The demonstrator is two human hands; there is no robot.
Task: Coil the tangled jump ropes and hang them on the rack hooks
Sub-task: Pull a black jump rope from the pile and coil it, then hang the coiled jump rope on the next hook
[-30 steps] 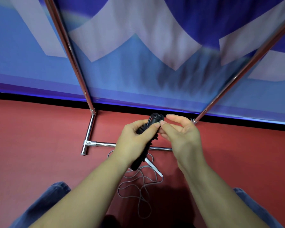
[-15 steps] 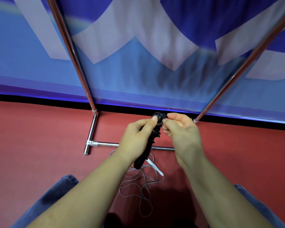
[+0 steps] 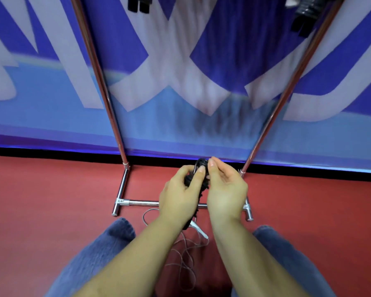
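Note:
My left hand grips a black coiled jump rope bundle, held upright in front of me. My right hand pinches the top of that bundle with thumb and fingertips. A second, thin grey jump rope lies tangled on the red floor between my knees, its white handle showing just below my left wrist. The chrome rack stands right behind my hands, with two slanted poles rising up. Black items hang at the rack's top right and top middle, partly cut off.
A blue and white banner covers the wall behind the rack. The floor is red. My knees in blue jeans flank the grey rope. The rack's base feet sit on the floor on both sides.
The view has tilted upward, showing more of the rack and the black items hanging at its top. Both hands stay on the black bundle; my right fingers have shifted at its top.

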